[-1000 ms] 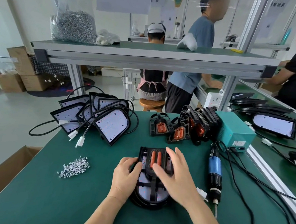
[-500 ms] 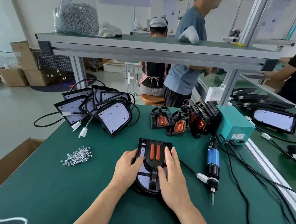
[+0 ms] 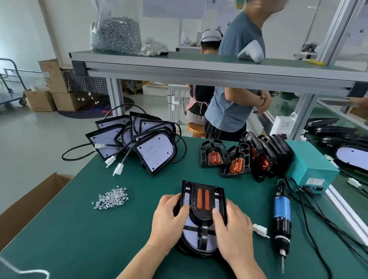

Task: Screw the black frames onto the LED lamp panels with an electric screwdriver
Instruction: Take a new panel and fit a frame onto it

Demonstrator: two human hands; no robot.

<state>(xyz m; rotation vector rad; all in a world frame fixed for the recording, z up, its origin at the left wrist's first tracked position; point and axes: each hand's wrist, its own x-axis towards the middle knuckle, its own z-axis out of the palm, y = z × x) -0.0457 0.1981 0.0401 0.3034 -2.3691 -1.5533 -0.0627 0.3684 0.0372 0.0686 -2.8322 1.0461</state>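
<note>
Gripped frame [image 3: 200, 215] at both sides with left hand [image 3: 169, 219] and right hand [image 3: 232, 229], fingers curled over edges. Lay flat upon panel [image 3: 189, 224] on counter [image 3: 118, 243], long axis running away, square end far, rounded end near.

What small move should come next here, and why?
Probably the left hand should let go and pinch one of the small silver screws piled to its left: it and the right hand grip the black plastic frame seated on the white LED lamp panel; the blue electric screwdriver lies untouched.
</note>
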